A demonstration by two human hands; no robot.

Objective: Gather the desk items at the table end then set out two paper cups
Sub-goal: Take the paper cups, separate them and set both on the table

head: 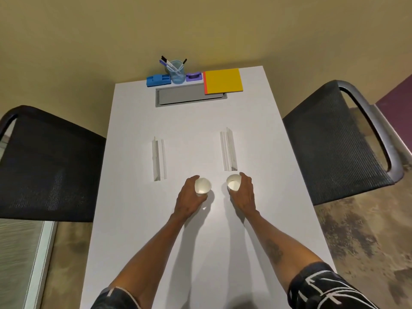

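My left hand (188, 197) grips a white paper cup (202, 185), and my right hand (244, 194) grips a second white paper cup (234, 182). Both cups are upright, side by side over the middle of the white table (200, 241); whether they touch the top I cannot tell. At the table's far end sit a blue eraser block (157, 79), a clear blue pen holder (177, 73) with several pens, a small purple holder (194, 76) and a yellow notepad (223, 80) with an orange edge.
Two clear acrylic sign stands lie on the table, one at left (158, 159) and one at right (229, 150), just beyond the cups. A grey cable hatch (189, 95) sits near the far end. Black mesh chairs flank the table at left (44, 166) and right (338, 141).
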